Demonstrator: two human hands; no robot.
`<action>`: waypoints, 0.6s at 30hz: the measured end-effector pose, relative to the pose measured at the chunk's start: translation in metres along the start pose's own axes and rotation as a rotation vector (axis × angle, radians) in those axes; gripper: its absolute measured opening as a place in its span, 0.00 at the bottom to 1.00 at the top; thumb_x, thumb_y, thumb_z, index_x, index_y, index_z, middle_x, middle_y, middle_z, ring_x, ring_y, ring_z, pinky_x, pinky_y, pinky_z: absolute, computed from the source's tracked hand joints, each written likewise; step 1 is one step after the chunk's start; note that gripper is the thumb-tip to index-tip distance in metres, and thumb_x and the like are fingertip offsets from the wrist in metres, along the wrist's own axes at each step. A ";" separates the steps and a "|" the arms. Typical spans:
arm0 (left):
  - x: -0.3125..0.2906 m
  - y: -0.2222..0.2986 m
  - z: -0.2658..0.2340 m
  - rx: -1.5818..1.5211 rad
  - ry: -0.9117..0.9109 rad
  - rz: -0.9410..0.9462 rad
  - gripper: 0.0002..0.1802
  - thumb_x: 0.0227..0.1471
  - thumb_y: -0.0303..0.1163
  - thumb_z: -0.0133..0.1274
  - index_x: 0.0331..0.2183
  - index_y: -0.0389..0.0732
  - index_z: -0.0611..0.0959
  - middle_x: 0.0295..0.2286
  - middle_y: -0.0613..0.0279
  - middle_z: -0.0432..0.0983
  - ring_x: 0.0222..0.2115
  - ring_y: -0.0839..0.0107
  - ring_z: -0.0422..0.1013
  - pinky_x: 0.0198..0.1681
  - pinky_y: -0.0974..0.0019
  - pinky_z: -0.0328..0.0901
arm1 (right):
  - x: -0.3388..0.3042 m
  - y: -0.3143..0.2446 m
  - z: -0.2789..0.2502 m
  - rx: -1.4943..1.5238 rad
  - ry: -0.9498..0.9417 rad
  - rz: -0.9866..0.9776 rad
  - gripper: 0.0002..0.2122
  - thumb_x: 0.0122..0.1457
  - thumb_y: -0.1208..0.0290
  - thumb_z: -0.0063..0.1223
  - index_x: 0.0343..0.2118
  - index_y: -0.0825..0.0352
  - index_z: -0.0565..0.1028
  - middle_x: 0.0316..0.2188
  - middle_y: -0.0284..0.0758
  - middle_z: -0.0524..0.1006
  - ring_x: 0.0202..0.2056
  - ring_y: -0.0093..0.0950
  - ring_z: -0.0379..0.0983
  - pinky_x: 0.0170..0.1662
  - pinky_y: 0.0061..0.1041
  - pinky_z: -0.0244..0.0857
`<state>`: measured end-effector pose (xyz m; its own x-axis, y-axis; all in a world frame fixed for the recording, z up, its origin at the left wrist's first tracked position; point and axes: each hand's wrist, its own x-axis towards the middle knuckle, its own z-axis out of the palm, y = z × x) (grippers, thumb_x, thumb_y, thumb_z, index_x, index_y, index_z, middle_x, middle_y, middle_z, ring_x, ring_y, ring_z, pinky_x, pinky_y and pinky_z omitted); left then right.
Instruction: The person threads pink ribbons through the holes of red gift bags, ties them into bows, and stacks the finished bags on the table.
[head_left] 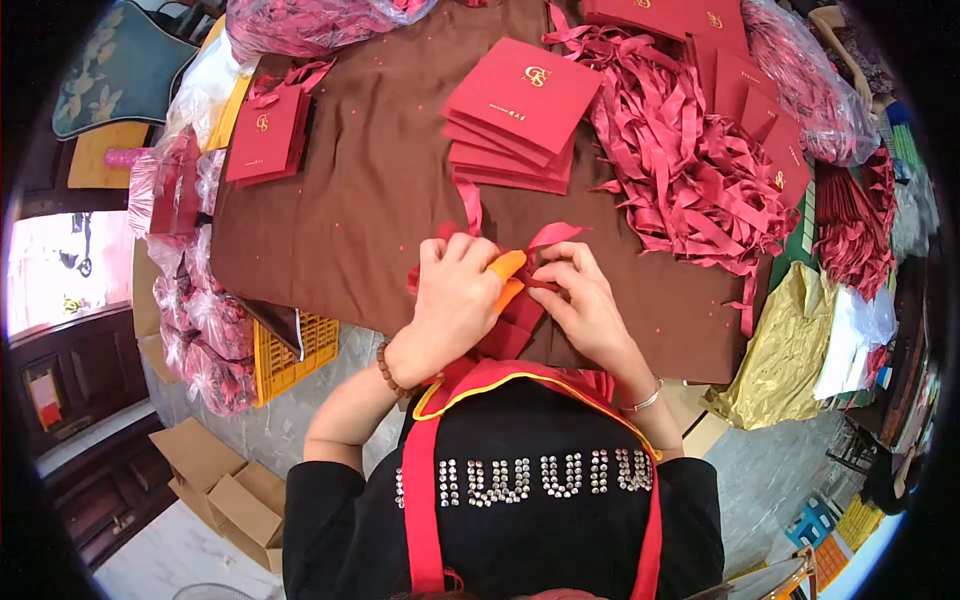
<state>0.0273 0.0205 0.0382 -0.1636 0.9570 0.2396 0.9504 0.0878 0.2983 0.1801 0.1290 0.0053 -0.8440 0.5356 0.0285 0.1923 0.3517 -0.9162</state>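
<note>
At the near edge of the brown cloth, my left hand (452,292) is curled with its fingers closed around red ribbon (469,208), one end of which sticks up past the knuckles. Two bright orange pieces (508,265) show at its thumb and forefinger; they look like finger covers. My right hand (582,303) pinches the same ribbon close beside them, and a loose end curls up above it. Beneath both hands lies a flat red piece (510,325), partly covered. Just beyond, several red square cards or bags (520,95) with gold print are stacked unevenly.
A heap of red ribbons (690,160) lies to the right, beside more red cards (760,110). At the left sits a smaller ribboned stack (268,132). Plastic-wrapped red bundles (205,330), a yellow crate (295,355) and a cardboard box (225,490) stand beyond the table's left side.
</note>
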 end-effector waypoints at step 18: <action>0.024 -0.036 -0.035 -0.415 -0.458 -0.175 0.10 0.47 0.31 0.52 0.32 0.39 0.83 0.26 0.53 0.76 0.29 0.59 0.69 0.39 0.63 0.59 | -0.002 -0.011 0.024 -0.165 0.114 -0.038 0.09 0.47 0.70 0.59 0.28 0.67 0.74 0.27 0.35 0.71 0.22 0.30 0.70 0.25 0.25 0.65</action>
<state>-0.0201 0.0305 0.0652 -0.0905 0.9673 -0.2369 0.7238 0.2272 0.6516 0.1679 0.1056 0.0061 -0.7921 0.5994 0.1157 0.2481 0.4893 -0.8361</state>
